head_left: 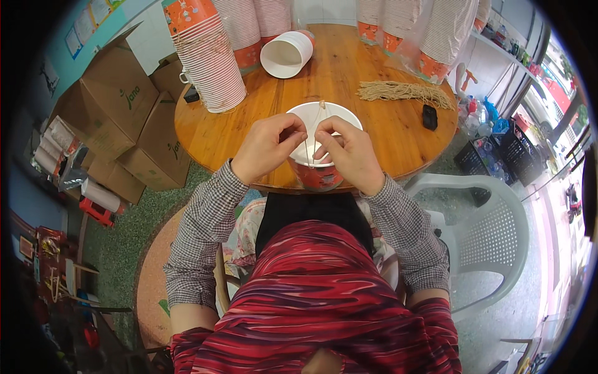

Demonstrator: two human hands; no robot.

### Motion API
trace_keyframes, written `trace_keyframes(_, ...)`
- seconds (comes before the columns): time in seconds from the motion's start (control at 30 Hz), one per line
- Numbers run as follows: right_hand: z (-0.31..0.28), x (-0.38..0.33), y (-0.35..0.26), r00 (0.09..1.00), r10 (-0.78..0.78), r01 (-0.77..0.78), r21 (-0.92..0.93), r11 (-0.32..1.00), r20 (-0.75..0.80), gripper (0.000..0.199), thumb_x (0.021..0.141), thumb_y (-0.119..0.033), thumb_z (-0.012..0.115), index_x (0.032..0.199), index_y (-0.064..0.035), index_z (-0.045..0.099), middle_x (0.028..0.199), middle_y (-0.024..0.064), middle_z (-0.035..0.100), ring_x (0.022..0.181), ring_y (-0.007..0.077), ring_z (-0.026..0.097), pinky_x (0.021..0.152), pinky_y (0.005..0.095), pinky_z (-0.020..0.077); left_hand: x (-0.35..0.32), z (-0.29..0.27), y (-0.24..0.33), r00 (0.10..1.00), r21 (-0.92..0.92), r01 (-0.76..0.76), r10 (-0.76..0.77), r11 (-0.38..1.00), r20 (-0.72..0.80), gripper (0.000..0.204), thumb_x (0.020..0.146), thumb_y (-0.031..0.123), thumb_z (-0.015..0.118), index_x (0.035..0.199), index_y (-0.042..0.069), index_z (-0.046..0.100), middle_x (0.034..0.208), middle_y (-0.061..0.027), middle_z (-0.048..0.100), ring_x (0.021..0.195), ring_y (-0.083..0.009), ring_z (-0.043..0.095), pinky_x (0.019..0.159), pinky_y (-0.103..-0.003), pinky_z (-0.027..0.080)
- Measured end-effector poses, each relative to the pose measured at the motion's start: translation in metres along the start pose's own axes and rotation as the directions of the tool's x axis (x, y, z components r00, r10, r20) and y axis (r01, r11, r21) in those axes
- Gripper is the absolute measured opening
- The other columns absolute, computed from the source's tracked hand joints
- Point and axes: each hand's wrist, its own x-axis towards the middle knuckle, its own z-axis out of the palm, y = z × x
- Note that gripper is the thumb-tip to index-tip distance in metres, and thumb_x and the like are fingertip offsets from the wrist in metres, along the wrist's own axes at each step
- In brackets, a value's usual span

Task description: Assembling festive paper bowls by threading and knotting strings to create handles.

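A paper bucket (316,179), white inside with a red print outside, stands at the table's near edge between my hands. A thin beige cord (322,111) is fixed at its far rim and runs down toward me over the opening. Left of the cord, my left hand (271,142) is closed in a pinch on one strand. From the other side, my right hand (350,151) pinches the cord between thumb and forefinger, its other fingers curled over the bucket's mouth. The fingers partly cover the strand ends, so any knot there is hidden.
The round wooden table (336,81) bears a tall bucket stack (210,68), a bucket on its side (286,55), bagged stacks (445,37), a cord bundle (408,91) and a small black object (430,117). Cardboard boxes (118,93) stand left, a plastic chair (486,234) right.
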Motion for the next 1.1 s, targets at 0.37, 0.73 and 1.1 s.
trace_keyframes(0.37, -0.007, 0.002, 0.001, 1.000, 0.002, -0.002, -0.009, 1.000, -0.020, 0.011, 0.094, -0.008, 0.055, 0.098, 0.0018, 0.057, 0.087, 0.0054, 0.059, 0.067, 0.0112, 0.064, 0.057, 0.0227, 0.0495, 0.005, -0.013, -0.006, 0.965, 0.048, -0.244, 0.238, 0.969, 0.107, 0.009, 0.086, 0.004, 0.059, 0.094, 0.001, 0.057, 0.080, -0.0123, 0.061, 0.069, -0.0253, 0.061, 0.064, -0.034, 0.048)
trace_keyframes(0.73, -0.009, 0.007, 0.004, 0.993, -0.113, 0.111, -0.047, 0.993, -0.041, 0.011, 0.092, -0.008, 0.058, 0.095, 0.0023, 0.059, 0.084, 0.0059, 0.060, 0.069, 0.0112, 0.060, 0.062, 0.0240, 0.0498, 0.009, 0.001, -0.007, 0.990, -0.202, -0.070, 0.092, 0.977, 0.104, 0.015, 0.085, 0.000, 0.063, 0.100, -0.001, 0.061, 0.087, -0.0095, 0.065, 0.080, -0.0181, 0.065, 0.072, -0.028, 0.052)
trace_keyframes(1.1, -0.012, 0.014, 0.006, 0.996, 0.065, -0.066, 0.008, 0.998, 0.066, 0.012, 0.090, -0.008, 0.057, 0.096, 0.0019, 0.060, 0.079, 0.0034, 0.061, 0.066, 0.0089, 0.059, 0.059, 0.0233, 0.0478, 0.014, 0.015, -0.003, 0.967, -0.107, -0.249, 0.241, 0.963, -0.079, 0.011, 0.082, 0.000, 0.067, 0.092, 0.002, 0.063, 0.095, -0.0052, 0.054, 0.082, -0.0130, 0.057, 0.070, -0.025, 0.048)
